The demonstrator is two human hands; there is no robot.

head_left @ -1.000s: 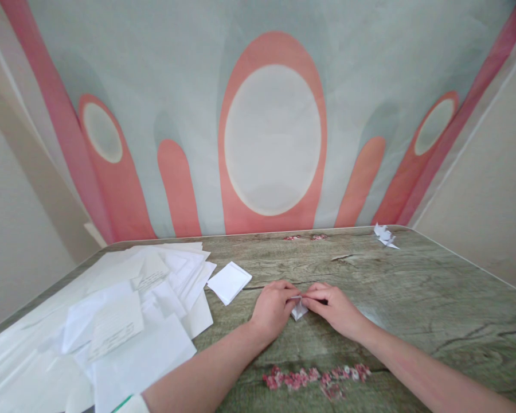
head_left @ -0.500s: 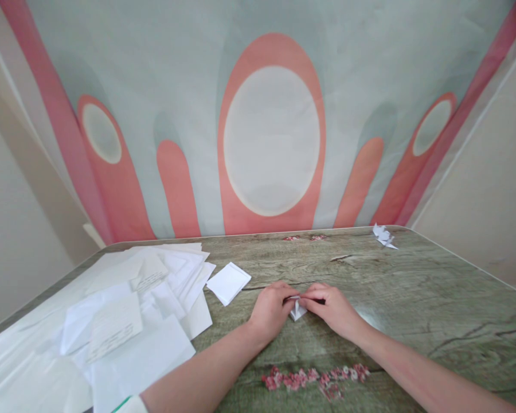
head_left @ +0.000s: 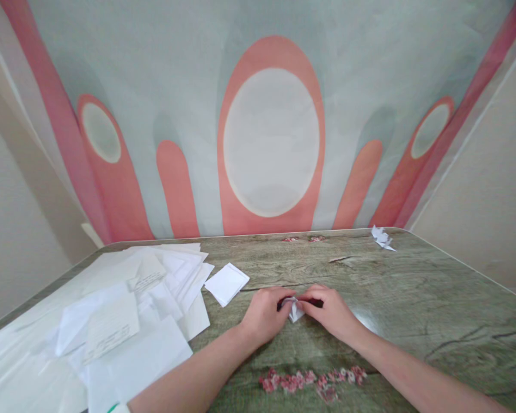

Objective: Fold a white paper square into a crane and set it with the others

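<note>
A small folded piece of white paper (head_left: 295,312) is pinched between my two hands, just above the middle of the table. My left hand (head_left: 265,310) grips its left side with thumb and fingers. On the other side, the fingertips of my right hand (head_left: 324,307) are closed on its upper right edge. Part of the paper is hidden behind the fingers. Left of my hands, a stack of folded white paper squares (head_left: 227,284) lies flat on the wood-patterned table.
Loose white sheets (head_left: 141,361), some with printed lines, are heaped over the table's left side. Small folded paper pieces (head_left: 382,237) lie near the far right corner. Pink flowers (head_left: 312,380) are printed on the tabletop (head_left: 413,298). A patterned backdrop (head_left: 270,137) hangs behind the table.
My left hand has shifted slightly left, and its fingers have changed position around the folded paper. The right hand still pinches it. The view has moved a little.
</note>
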